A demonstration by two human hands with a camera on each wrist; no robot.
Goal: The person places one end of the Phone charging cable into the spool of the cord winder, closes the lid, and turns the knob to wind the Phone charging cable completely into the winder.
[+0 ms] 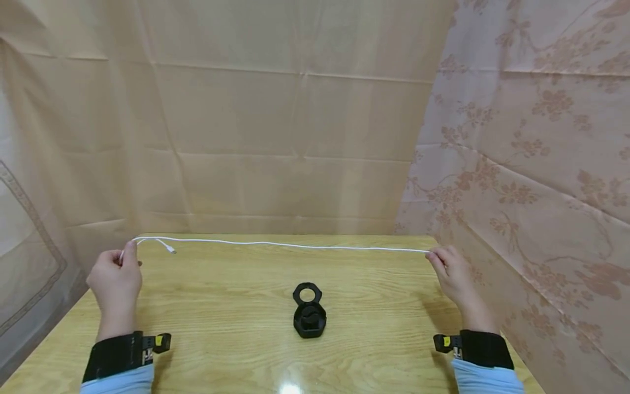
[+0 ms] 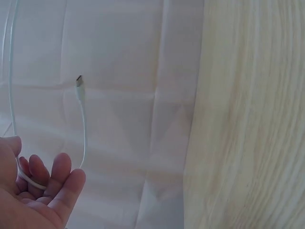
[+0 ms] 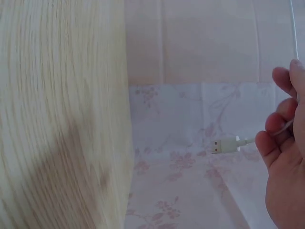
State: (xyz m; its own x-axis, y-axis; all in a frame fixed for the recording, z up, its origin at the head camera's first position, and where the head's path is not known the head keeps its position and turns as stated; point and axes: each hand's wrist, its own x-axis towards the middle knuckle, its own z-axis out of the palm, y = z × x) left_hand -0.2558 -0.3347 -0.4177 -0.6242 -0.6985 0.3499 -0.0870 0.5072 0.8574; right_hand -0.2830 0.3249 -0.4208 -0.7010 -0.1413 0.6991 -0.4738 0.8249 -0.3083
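Where the light-blue sleeves (image 1: 487,378) end: a black band (image 1: 113,355) round each wrist, slightly below nine and three o'clock of the case.
Hexagonal case (image 1: 310,332): black, open on the wooden table (image 1: 221,306), lid ring (image 1: 297,296) at its twelve; dial centre throughout.
Left hand (image 1: 116,279): between nine and ten o'clock, fingers curled, pinching the cable.
Right hand (image 1: 453,273): between two and three o'clock, thumb and forefinger pinching the cable.
White cable (image 1: 285,243): nearly straight between the hands, crossing twelve o'clock; slim plug (image 2: 80,91) beyond left fingertips, broader plug (image 3: 227,145) beyond right.
Backdrop: plain beige cloth (image 1: 246,120) at twelve, flowered cloth (image 1: 531,158) at two.
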